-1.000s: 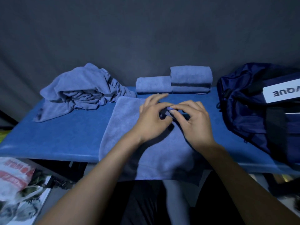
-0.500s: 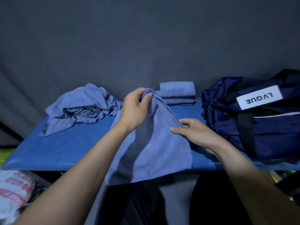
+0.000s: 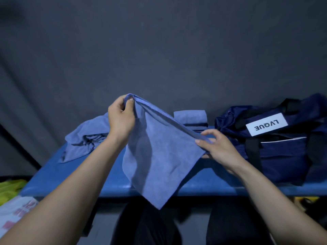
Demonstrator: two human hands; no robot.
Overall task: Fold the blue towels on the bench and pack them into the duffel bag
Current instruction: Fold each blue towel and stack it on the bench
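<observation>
Above the bench [image 3: 74, 175], both hands (left [image 3: 120, 117], right [image 3: 216, 145]) pinch a towel [image 3: 159, 156] mid-fold; two [image 3: 190, 118] look folded, a heap [image 3: 86, 137] waits, bag [image 3: 276, 149] unpacked.

Plain periwinkle-blue towel [image 3: 159, 156]; crumpled towel heap [image 3: 86, 137] and folded towels [image 3: 190, 117] in matching blue. Brighter blue bench [image 3: 70, 174]. Navy duffel bag [image 3: 283, 156], black straps, white label [image 3: 266, 125] with dark lettering. Dark grey backdrop [image 3: 159, 50].

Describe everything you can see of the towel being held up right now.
The towel is a plain blue, soft-looking cloth, doubled over. It is lifted above the bench, slanting down from upper left to lower right, with its lowest corner hanging past the bench's front edge. The left hand pinches its raised corner; the right hand pinches the lower one. Nothing else visibly touches it.
</observation>
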